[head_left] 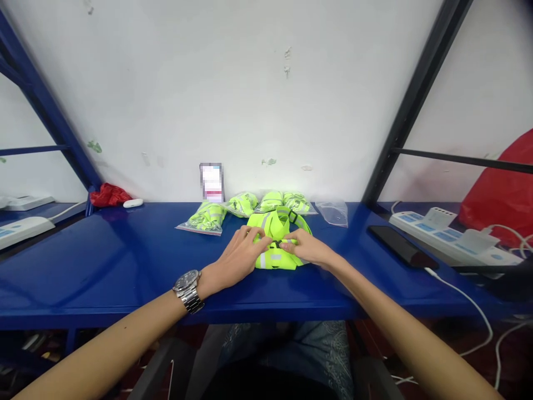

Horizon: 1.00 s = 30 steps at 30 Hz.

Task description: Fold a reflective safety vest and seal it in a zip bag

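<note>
A fluorescent yellow reflective vest (275, 262) with grey bands lies bunched and folded on the blue table in front of me. Its straps loop up at the back, and a small black buckle (276, 243) shows at the middle. My left hand (241, 254), with a metal watch (188, 286) on the wrist, grips the vest from the left, thumb reaching to the buckle. From the right, my right hand (307, 247) pinches the strap beside the buckle, fingers closed. Whether the buckle is fastened is hidden by the fingers.
Several clear bags of yellow vests (205, 216) lie behind, with a flat clear bag (333, 213) to their right. A lit phone (212, 182) leans on the wall. At right are a dark phone (402, 245) on a cable and a power strip (453, 239).
</note>
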Each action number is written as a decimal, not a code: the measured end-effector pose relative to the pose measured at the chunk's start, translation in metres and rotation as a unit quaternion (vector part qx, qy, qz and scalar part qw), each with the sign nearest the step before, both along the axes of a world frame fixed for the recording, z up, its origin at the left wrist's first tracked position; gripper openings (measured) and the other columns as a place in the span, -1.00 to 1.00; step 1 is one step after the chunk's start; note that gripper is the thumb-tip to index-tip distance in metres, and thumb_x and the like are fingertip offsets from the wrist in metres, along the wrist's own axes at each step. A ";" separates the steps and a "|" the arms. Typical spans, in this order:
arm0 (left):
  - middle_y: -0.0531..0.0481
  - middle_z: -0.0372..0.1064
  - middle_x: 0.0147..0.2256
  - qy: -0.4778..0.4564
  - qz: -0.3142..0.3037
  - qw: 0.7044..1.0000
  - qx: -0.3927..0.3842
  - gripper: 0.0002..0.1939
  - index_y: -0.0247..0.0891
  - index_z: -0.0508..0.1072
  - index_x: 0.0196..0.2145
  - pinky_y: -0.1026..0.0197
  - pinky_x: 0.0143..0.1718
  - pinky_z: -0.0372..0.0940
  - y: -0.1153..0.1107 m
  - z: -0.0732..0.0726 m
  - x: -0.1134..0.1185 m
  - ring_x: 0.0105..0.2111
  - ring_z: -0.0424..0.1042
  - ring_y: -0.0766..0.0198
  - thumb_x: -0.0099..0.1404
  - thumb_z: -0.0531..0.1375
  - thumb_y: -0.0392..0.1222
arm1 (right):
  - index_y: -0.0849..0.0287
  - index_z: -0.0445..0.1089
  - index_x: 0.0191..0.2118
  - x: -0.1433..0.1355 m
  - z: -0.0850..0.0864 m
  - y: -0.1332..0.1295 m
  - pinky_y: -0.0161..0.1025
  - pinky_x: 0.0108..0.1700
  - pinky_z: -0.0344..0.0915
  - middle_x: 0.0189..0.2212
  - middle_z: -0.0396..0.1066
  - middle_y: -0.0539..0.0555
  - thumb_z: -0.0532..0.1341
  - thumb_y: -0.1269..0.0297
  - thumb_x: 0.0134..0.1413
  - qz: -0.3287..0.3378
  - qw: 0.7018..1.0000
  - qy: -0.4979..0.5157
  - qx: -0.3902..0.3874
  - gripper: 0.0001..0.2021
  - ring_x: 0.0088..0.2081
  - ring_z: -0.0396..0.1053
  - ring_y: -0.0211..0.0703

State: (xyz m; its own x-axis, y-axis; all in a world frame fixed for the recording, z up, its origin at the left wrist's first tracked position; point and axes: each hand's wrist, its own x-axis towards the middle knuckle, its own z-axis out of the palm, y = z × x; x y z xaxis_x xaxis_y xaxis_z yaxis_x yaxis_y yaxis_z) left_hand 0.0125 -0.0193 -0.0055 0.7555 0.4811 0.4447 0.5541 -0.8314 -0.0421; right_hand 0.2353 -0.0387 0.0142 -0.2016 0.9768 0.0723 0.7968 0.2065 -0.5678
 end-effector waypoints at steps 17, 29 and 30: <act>-0.15 0.37 -0.23 0.103 -0.014 0.994 0.036 -0.69 -0.33 0.27 -0.13 0.07 -0.17 0.30 -0.018 0.007 -0.001 -0.21 0.38 0.09 0.49 -0.07 -0.02 | 0.24 0.30 0.05 0.003 -0.026 -0.052 0.02 -0.01 0.30 -0.10 0.43 0.28 0.11 0.16 0.30 0.143 0.933 -0.145 0.295 -0.67 -0.04 0.38 0.10; -0.16 0.26 -0.27 0.067 0.051 0.996 0.044 -0.54 -0.34 0.33 -0.32 0.08 -0.21 0.19 0.010 0.004 0.010 -0.25 0.24 0.12 0.53 -0.22 -0.04 | 0.16 0.49 -0.29 -0.002 -0.005 -0.013 -0.25 -0.35 0.08 -0.40 0.49 0.12 0.01 0.26 0.33 0.039 0.983 -0.106 0.145 -0.69 -0.37 0.41 -0.08; -0.17 0.24 -0.26 0.056 0.076 0.993 0.064 -0.55 -0.34 0.34 -0.30 0.07 -0.23 0.18 0.013 0.001 0.011 -0.25 0.22 0.10 0.52 -0.19 -0.02 | 0.15 0.50 -0.24 -0.003 -0.009 -0.008 -0.25 -0.33 0.10 -0.36 0.50 0.13 0.01 0.26 0.33 0.041 0.983 -0.099 0.150 -0.69 -0.34 0.41 -0.07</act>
